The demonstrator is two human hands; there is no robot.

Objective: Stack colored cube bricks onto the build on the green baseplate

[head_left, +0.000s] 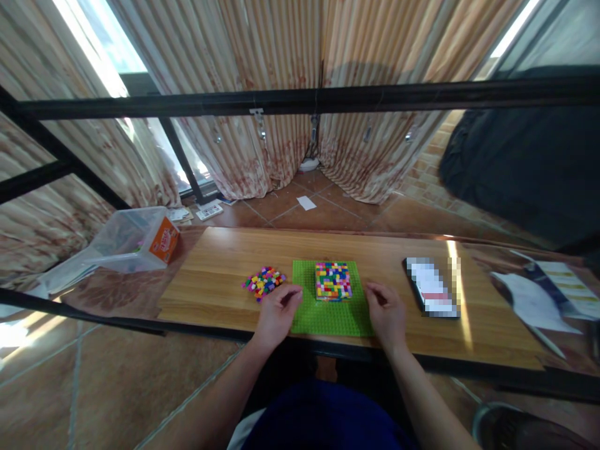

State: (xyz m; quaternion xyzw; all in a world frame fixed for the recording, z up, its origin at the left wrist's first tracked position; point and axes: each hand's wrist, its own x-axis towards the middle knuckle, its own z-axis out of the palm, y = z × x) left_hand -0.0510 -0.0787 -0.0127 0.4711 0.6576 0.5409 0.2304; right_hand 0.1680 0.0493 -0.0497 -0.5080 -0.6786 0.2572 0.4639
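A block of many-coloured toy bricks [333,280] stands on a green studded baseplate [315,320], toward its upper middle. My left hand [278,314] is at the plate's left edge, with thumb and fingers curled together in a loose pinch. Just beyond it lies a heap of small loose bricks [265,282] in mixed colours. My right hand [387,314] is by the plate's right edge, its fingers likewise curled to the thumb. No brick shows in either hand, and both are apart from the brick block.
The wooden table [225,256] carries a phone [431,287] on the right. Left of it stands a clear plastic bin [126,240] with an orange label. Papers [534,303] lie at the far right. A black metal bar [290,100] crosses in front of the curtains [262,50].
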